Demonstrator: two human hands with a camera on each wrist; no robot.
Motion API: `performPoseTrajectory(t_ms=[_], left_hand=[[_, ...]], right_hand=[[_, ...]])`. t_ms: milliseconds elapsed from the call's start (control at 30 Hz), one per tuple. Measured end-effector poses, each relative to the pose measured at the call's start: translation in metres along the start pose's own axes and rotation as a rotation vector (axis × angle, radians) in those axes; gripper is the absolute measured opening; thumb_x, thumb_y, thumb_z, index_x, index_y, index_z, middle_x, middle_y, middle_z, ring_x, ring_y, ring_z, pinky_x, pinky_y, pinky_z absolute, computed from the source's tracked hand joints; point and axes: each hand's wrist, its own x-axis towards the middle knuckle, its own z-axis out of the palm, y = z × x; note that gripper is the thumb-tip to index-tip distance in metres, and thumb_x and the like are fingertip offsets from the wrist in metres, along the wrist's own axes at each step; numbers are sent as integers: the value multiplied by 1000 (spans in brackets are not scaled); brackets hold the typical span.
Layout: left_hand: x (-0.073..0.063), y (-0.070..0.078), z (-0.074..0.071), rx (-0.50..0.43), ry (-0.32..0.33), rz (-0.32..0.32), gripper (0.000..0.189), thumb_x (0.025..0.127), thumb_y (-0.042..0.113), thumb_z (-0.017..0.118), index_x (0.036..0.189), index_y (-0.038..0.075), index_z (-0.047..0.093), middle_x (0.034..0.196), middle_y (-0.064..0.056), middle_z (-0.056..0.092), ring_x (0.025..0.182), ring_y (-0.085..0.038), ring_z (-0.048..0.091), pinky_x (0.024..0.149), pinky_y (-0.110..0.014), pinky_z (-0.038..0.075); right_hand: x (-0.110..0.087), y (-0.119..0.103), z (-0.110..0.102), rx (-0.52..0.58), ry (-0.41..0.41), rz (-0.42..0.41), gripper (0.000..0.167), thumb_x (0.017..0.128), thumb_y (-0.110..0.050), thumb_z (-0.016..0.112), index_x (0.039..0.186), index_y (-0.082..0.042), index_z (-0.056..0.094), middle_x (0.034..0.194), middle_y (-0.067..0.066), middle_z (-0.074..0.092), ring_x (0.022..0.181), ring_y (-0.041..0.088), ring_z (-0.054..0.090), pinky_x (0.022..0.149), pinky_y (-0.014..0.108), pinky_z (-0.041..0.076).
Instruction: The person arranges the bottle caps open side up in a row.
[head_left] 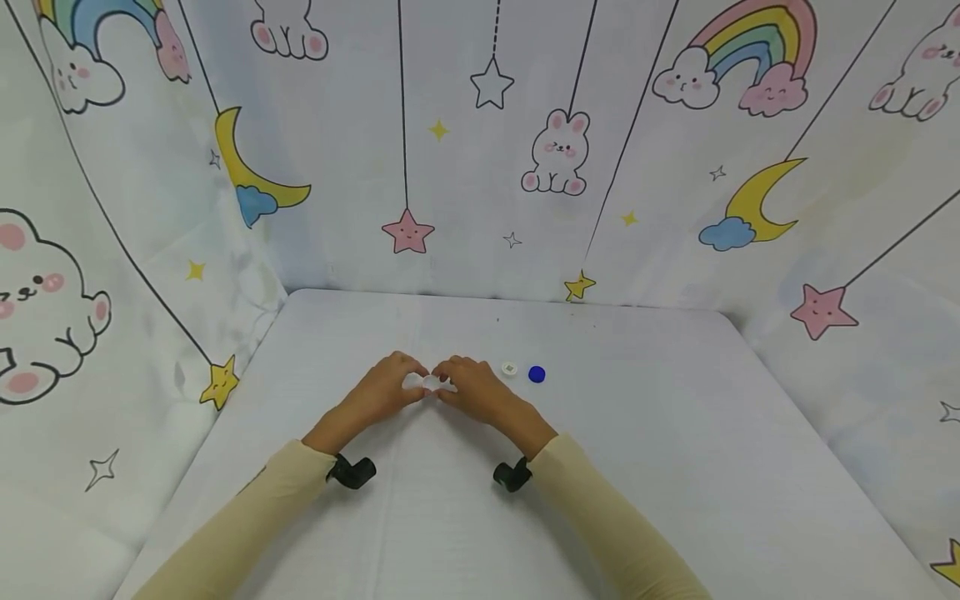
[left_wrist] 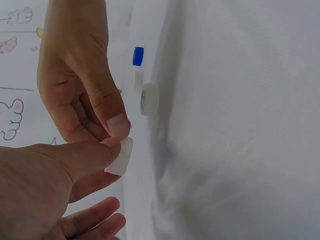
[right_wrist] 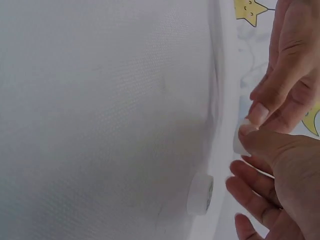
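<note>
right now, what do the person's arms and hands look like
The left hand and right hand are bare, with no gloves. Plain pale beige fabric sleeves end short of them, with a rounded black camera by each wrist.

From behind and above the left hand (head_left: 384, 390) and right hand (head_left: 476, 388), the head camera looks forward and down, far enough back to include both sleeves (head_left: 247, 517). The left wrist camera (head_left: 355, 472) and right wrist camera (head_left: 512, 476) face the fingers sideways, close up, sharing the white piece (left_wrist: 121, 159) between the hands. Head and left-wrist views share the blue disc (head_left: 537, 374) beyond the right hand.
</note>
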Motion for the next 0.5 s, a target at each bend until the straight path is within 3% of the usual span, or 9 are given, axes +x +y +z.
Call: performPoseTrajectory(t_ms=[267, 500], left_hand=[[-3, -1, 9, 133, 38, 54, 28, 98, 24, 76, 120, 8, 77, 132, -17, 64, 125, -41, 60, 102, -62, 46], [-3, -6, 15, 182, 69, 76, 25, 97, 25, 78, 117, 10, 80, 128, -16, 67, 119, -39, 63, 99, -61, 47]], right_hand=[[1, -5, 3, -42, -54, 34, 31, 102, -26, 73, 131, -14, 72, 126, 3, 69, 123, 22, 64, 99, 47, 49], [2, -7, 6, -102, -52, 24, 31, 102, -31, 73, 129, -17, 75, 126, 1, 69, 119, 20, 64, 95, 44, 48]])
